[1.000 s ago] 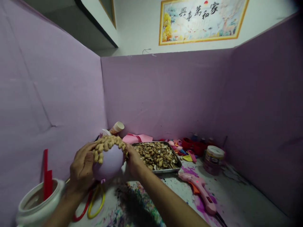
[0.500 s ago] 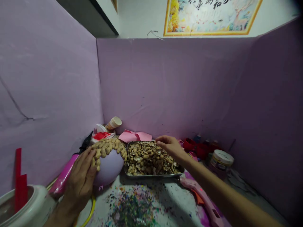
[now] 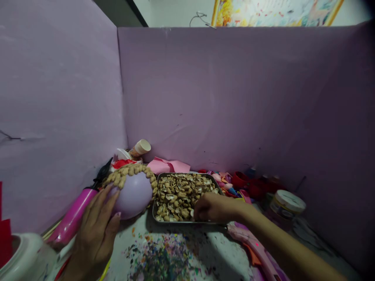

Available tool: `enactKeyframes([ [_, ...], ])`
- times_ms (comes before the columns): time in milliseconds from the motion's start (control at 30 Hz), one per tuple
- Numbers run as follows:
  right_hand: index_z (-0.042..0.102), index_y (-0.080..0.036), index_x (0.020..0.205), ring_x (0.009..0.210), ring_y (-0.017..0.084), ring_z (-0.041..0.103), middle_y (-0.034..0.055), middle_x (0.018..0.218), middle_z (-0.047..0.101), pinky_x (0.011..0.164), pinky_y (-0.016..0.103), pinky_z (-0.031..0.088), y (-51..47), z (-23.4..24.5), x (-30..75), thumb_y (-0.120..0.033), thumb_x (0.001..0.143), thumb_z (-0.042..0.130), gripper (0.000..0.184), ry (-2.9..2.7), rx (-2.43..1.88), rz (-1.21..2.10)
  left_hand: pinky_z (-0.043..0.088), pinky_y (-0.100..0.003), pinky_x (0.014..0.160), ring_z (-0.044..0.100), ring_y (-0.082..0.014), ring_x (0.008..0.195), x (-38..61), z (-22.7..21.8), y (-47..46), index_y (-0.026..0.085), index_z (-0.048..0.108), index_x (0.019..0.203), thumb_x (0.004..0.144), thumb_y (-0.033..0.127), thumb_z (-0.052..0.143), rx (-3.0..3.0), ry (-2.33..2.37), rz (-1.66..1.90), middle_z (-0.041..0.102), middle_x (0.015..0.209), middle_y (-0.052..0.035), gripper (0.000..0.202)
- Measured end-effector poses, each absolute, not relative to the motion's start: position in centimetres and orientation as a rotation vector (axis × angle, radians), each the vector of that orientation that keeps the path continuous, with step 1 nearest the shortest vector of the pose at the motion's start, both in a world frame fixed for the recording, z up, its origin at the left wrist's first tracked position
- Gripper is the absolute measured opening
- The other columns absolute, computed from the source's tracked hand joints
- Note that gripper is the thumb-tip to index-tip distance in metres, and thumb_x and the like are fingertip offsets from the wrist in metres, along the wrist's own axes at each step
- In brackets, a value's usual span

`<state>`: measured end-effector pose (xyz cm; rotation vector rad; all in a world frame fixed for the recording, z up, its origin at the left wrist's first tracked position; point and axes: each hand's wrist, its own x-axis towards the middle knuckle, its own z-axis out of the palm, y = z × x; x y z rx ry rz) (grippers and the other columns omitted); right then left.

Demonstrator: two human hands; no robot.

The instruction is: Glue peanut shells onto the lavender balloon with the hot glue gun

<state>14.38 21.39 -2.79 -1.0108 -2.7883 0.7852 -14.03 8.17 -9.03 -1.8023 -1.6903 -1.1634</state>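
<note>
pink glue gun (image 3: 256, 249) near metal tray (image 3: 175, 223)

Below a gold-framed picture (image 3: 275, 13) cut off by the upper edge of view, a purple back panel (image 3: 234, 89) is seen, fronted by tilted, stacked paper cups (image 3: 141, 147) at left, folded pink paper (image 3: 159, 165) nearby, and, at right, red cups (image 3: 240, 180) and a white-lidded jar (image 3: 286, 205), with a white pot (image 3: 32, 255) cropped far left.
</note>
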Motion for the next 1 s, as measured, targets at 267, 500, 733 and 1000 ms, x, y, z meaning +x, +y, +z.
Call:
enactKeyframes([
  [267, 0.072, -0.023, 0.086, 0.074, 0.017, 0.064, 0.0011, 0.083, 0.073, 0.064, 0.022, 0.044, 21.5, -3.8, 11.8, -0.01, 0.071, 0.052, 0.028, -2.813, -1.001, 0.465, 0.021, -0.051, 0.106, 0.025, -0.0305, 0.13, -13.3, -10.4, 8.1, 0.031, 0.024, 0.137, 0.086, 0.027, 0.036, -1.709, -1.771, -1.194, 0.027, 0.143, -0.0056, 0.053],
  [500, 0.068, -0.018, 0.085, 0.08, 0.022, 0.062, 0.0095, 0.092, 0.066, 0.066, 0.027, 0.042, 23.2, -6.1, 8.0, -0.009, 0.067, 0.054, 0.024, -2.769, -1.042, 0.177, 0.02, -0.046, 0.108, 0.025, -0.0272, 0.131, -12.6, -10.7, 8.0, 0.026, 0.029, 0.134, 0.086, 0.026, 0.036, -1.666, -1.806, -1.251, 0.029, 0.141, -0.0071, 0.049],
  [733, 0.068, -0.019, 0.075, 0.083, 0.022, 0.061, 0.0065, 0.092, 0.067, 0.072, 0.028, 0.041, 23.2, -5.9, 8.8, -0.012, 0.069, 0.056, 0.015, -2.601, -1.116, 0.451, 0.023, -0.045, 0.107, 0.029, -0.0279, 0.129, -12.7, -10.9, 8.1, 0.019, 0.037, 0.128, 0.086, 0.025, 0.037, -1.622, -1.776, -1.273, 0.036, 0.135, -0.0127, 0.043],
  [1000, 0.063, -0.014, 0.079, 0.04, 0.008, 0.047, -0.0021, 0.057, 0.06, 0.04, 0.02, 0.037, 22.2, -5.8, 11.0, -0.024, 0.079, 0.054, 0.013, -2.048, -1.273, 1.198, 0.025, -0.047, 0.104, 0.032, -0.0294, 0.126, -11.8, -9.9, 7.7, 0.016, 0.043, 0.123, 0.084, 0.021, 0.041, -1.636, -1.671, -1.304, 0.04, 0.131, -0.0153, 0.04],
])
